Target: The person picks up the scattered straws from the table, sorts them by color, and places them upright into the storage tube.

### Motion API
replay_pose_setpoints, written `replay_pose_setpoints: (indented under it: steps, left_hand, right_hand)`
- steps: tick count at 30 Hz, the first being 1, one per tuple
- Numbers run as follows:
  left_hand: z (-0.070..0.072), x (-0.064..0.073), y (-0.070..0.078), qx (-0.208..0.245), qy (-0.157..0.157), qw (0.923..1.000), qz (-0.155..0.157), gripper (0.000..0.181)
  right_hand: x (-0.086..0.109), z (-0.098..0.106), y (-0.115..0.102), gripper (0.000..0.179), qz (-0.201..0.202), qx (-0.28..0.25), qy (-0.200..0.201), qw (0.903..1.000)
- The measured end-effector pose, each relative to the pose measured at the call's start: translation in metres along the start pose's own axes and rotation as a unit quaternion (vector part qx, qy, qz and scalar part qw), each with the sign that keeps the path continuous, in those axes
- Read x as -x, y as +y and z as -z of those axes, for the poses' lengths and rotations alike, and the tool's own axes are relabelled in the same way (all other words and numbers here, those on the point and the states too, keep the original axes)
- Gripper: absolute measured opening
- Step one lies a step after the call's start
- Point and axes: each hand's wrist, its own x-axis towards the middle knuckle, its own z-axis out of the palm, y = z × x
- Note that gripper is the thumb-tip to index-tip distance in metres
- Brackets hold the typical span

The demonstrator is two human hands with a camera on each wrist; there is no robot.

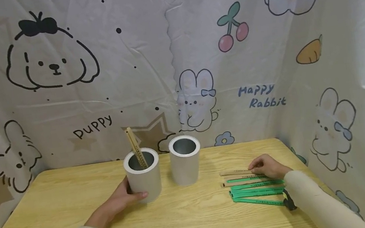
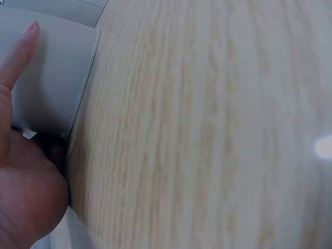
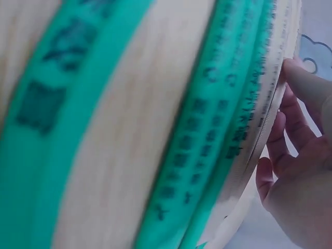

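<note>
My left hand (image 1: 122, 197) is curled round the near-left side of a white cylindrical cup (image 1: 148, 185), its thumb across the front; the left wrist view shows that thumb along the cup's wall. Brown paper-wrapped sticks (image 1: 135, 146) lean up out of this cup. On the right, my right hand (image 1: 267, 166) pinches the right part of a long brown printed stick (image 1: 234, 172) at the far side of a row. Green printed sticks (image 1: 256, 192) lie side by side nearer to me, with another brown stick (image 1: 225, 185) among them.
A second white cup (image 1: 185, 168) with a grey inside stands upright just right of the held one. Behind the wooden table (image 1: 191, 225) hangs a printed cloth (image 1: 147, 64), which continues along both sides.
</note>
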Motion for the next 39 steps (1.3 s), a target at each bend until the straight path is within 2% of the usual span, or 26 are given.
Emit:
replay_pose_setpoints:
  steps: [2, 7, 9, 11, 12, 13, 15, 17, 18, 19, 22, 24, 26, 28, 31, 36, 39]
  left_hand:
    - [0.000, 0.000, 0.001, -0.002, -0.002, 1.0000, 0.001, 0.110]
    - [0.000, 0.000, 0.002, -0.005, -0.001, 1.0000, 0.002, 0.110]
    - [0.000, 0.000, 0.001, -0.006, -0.001, 1.0000, -0.001, 0.110]
    - [-0.001, 0.000, -0.001, -0.004, -0.002, 1.0000, -0.002, 0.109]
    - [-0.001, 0.000, -0.002, -0.003, -0.001, 1.0000, 0.000, 0.110]
    - [-0.001, 0.000, -0.003, 0.000, 0.000, 1.0000, 0.001, 0.110]
    - [-0.002, 0.000, -0.004, 0.002, 0.000, 1.0000, 0.001, 0.109]
    - [-0.002, 0.000, -0.005, 0.004, -0.001, 1.0000, 0.002, 0.110]
    - [-0.002, 0.000, -0.006, 0.006, -0.002, 1.0000, 0.002, 0.110]
    - [-0.002, 0.000, -0.005, 0.007, -0.003, 1.0000, 0.002, 0.110]
    - [-0.001, -0.001, -0.005, 0.011, -0.003, 0.9999, 0.000, 0.110]
    - [0.000, -0.001, -0.004, 0.013, -0.001, 0.9999, -0.002, 0.110]
    - [0.001, -0.002, -0.003, 0.010, -0.003, 0.9999, -0.004, 0.110]
    - [0.002, -0.002, -0.004, 0.006, -0.004, 1.0000, -0.004, 0.110]
    - [0.003, -0.003, -0.004, 0.007, -0.004, 0.9999, -0.006, 0.110]
    - [0.004, -0.003, -0.003, 0.011, -0.006, 0.9998, -0.013, 0.109]
    - [0.003, -0.003, -0.002, 0.003, -0.011, 0.9999, -0.011, 0.109]
  right_hand:
    - [-0.001, 0.002, -0.005, 0.014, -0.012, -0.001, 0.016, 0.9998]
    - [-0.006, 0.013, -0.030, 0.027, -0.012, -0.054, 0.061, 0.9966]
    - [-0.009, 0.020, -0.047, 0.032, -0.012, -0.096, 0.076, 0.9924]
    - [-0.012, 0.024, -0.067, 0.026, -0.013, -0.169, 0.094, 0.9810]
    - [-0.014, 0.026, -0.079, 0.021, -0.008, -0.222, 0.103, 0.9695]
    - [-0.015, 0.027, -0.094, 0.017, 0.000, -0.278, 0.111, 0.9541]
    - [-0.018, 0.028, -0.123, 0.021, 0.030, -0.396, 0.117, 0.9102]
    - [-0.021, 0.026, -0.154, 0.027, 0.064, -0.498, 0.110, 0.8575]
    - [-0.021, 0.025, -0.170, 0.028, 0.078, -0.531, 0.104, 0.8370]
    - [-0.021, 0.023, -0.186, 0.027, 0.090, -0.556, 0.098, 0.8204]
    - [-0.026, 0.011, -0.230, 0.012, 0.120, -0.607, 0.075, 0.7820]
    - [-0.033, -0.002, -0.256, 0.004, 0.135, -0.630, 0.062, 0.7626]
    - [-0.040, -0.018, -0.278, 0.011, 0.145, -0.647, 0.044, 0.7472]
    - [-0.048, -0.035, -0.297, 0.012, 0.147, -0.657, 0.029, 0.7388]
    - [-0.060, -0.062, -0.316, 0.008, 0.137, -0.659, 0.014, 0.7398]
    - [-0.078, -0.102, -0.333, 0.042, 0.099, -0.641, 0.036, 0.7599]
    - [-0.086, -0.121, -0.337, 0.038, 0.080, -0.632, 0.053, 0.7691]
